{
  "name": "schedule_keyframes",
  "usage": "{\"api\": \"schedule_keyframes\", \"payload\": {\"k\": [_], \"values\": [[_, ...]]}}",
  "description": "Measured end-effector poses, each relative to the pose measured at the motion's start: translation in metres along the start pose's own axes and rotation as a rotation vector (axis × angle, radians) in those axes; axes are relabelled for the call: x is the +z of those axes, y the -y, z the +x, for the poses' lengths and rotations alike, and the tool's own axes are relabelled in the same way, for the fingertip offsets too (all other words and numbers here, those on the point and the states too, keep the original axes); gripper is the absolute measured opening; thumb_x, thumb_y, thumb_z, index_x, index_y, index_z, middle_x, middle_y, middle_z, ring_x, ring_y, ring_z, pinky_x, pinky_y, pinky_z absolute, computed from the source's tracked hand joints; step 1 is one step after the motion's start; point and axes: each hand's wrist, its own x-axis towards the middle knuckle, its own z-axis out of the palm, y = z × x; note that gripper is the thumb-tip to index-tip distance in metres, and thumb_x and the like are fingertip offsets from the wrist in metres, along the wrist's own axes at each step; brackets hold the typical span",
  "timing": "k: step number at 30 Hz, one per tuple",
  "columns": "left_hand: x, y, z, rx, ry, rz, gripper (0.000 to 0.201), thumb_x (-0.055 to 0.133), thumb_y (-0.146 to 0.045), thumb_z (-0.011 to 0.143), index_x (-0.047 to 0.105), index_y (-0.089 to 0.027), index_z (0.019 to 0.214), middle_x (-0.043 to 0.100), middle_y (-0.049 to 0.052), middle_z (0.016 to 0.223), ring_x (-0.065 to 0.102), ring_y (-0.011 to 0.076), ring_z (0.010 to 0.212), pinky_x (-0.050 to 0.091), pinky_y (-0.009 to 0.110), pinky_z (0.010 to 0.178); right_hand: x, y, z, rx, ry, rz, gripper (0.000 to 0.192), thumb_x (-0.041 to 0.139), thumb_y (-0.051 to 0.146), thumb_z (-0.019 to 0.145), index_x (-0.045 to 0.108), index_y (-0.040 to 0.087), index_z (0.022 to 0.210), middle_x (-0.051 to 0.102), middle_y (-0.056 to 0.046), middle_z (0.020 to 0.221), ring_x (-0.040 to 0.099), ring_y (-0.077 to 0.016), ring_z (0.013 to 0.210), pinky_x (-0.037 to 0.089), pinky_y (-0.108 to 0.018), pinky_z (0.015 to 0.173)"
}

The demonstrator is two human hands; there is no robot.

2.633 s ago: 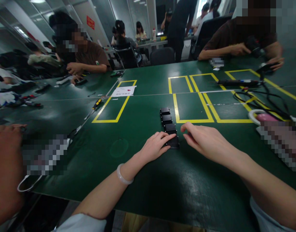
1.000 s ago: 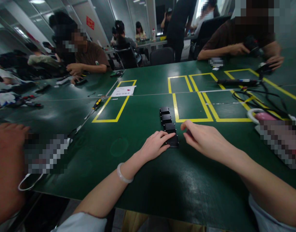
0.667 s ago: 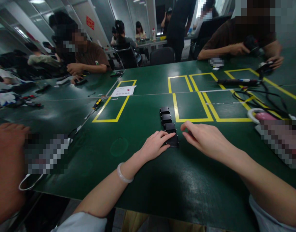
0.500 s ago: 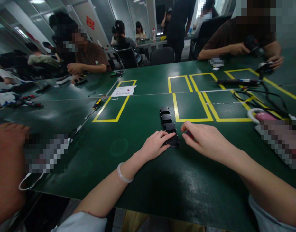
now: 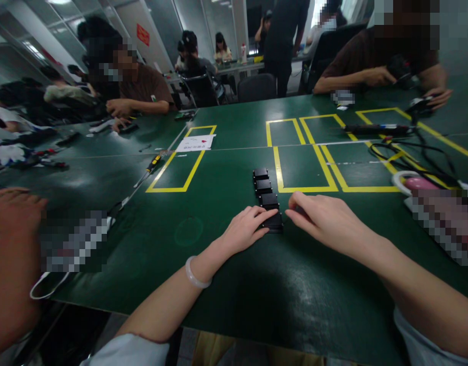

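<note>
between both hands [image 5: 283, 226], nearest black block [image 5: 274, 221]; bare table [image 5: 226, 284] around

The room is rather dim, ceiling lamps give soft glare on the green table [image 5: 226, 284], the edges bend strongly like fisheye, and far people look blurred and grainy.

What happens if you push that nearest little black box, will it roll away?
Probably not. The nearest black box looks flat and square-edged, so it would likely slide on the smooth green table. It seems stiff. Pushed forward, it may bump the other black boxes.
</note>
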Motion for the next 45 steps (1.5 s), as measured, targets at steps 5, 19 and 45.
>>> {"api": "schedule_keyframes", "payload": {"k": [5,19,45], "values": [[-0.0011,-0.0005,0.0001,0.001,0.008,0.011,0.052,0.051,-0.03,0.094,0.031,-0.031,0.143,0.049,0.006,0.123,0.048,0.0216,0.109,0.045,0.037,0.092,0.0008,-0.001,0.0004,0.032,0.03,-0.039,0.02,0.034,0.031,0.095,0.051,0.02,0.098,0.064,-0.002,0.072,0.058,-0.0175,0.061,0.032,-0.027,0.055],[-0.0007,-0.0003,0.0001,0.001,0.007,0.016,0.053,0.051,-0.031,0.094,0.031,-0.031,0.143,0.049,0.006,0.123,0.049,0.0214,0.109,0.046,0.037,0.093,0.0006,-0.001,0.0001,0.022,0.032,-0.009,0.015,0.037,0.028,0.094,0.049,0.02,0.098,0.064,-0.003,0.078,0.059,-0.0166,0.066,0.034,-0.026,0.057],[-0.001,-0.0005,0.0004,0.003,0.011,0.029,0.052,0.051,-0.031,0.094,0.031,-0.03,0.143,0.05,0.006,0.122,0.048,0.0216,0.109,0.045,0.037,0.093,0.0012,-0.0015,0.0006,0.014,0.038,0.02,0.014,0.037,0.029,0.095,0.047,0.02,0.097,0.062,-0.001,0.074,0.057,-0.0158,0.061,0.032,-0.026,0.054]]}}
